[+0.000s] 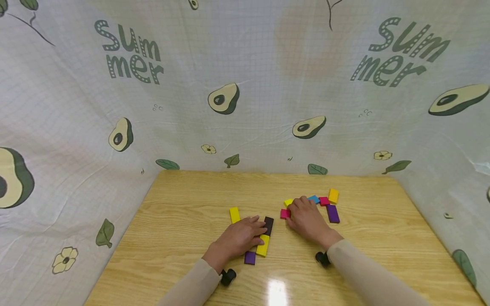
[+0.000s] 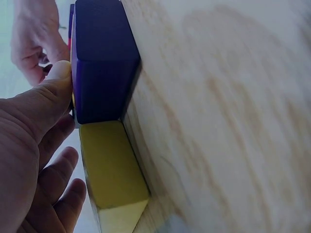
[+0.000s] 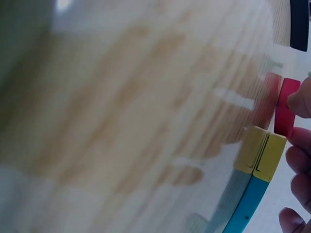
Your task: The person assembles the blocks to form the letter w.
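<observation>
My left hand [image 1: 241,238] lies over a group of blocks in the head view, its fingers loosely extended. Its fingertips touch or hover by a black block [image 1: 269,225] and a yellow block [image 1: 262,246] set end to end. In the left wrist view, the thumb rests along a purple block [image 2: 104,87], which adjoins a yellow block [image 2: 114,165]. My right hand [image 1: 308,219] pinches a small pink block [image 3: 285,119] between thumb and index finger. Beside that, a yellow block [image 3: 269,155] meets a blue block [image 3: 245,206]; the hand partly hides this row in the head view.
Right of my right hand are a red block [image 1: 323,201], an orange block [image 1: 333,196] and a long purple block [image 1: 333,213]. Another yellow block [image 1: 234,214] lies beyond my left hand. A printed curtain [image 1: 264,140] borders the wooden table [image 1: 183,199] at the back and sides.
</observation>
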The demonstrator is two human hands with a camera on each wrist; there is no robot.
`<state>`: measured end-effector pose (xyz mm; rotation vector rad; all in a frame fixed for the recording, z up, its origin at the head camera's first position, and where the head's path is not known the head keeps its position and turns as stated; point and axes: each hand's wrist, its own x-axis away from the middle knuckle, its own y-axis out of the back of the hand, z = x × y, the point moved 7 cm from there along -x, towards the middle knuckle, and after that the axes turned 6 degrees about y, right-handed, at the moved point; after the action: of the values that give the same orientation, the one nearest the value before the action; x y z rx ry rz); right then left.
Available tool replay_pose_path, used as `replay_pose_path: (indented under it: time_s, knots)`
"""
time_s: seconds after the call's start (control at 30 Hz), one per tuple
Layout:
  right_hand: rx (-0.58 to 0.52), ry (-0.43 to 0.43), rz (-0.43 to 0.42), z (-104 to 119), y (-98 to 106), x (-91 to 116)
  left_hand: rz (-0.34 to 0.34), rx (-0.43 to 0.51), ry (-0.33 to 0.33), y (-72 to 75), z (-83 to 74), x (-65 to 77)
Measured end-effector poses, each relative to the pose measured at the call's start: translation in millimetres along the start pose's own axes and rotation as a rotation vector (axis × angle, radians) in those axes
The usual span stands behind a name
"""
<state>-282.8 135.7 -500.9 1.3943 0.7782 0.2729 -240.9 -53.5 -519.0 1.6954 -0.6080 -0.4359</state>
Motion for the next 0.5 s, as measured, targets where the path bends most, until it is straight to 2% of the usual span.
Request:
replay_pose_path:
  time_s: [0.27, 0.5]
  knots:
    - [-0.058, 0.066, 0.005, 11, 0, -6, -0.014, -0.002, -0.014, 1.3, -0.2, 0.7]
    - [-0.035, 0.056, 0.019, 12, -4, -9, -0.016, 0.003, -0.014, 1.8, -0.5, 0.8]
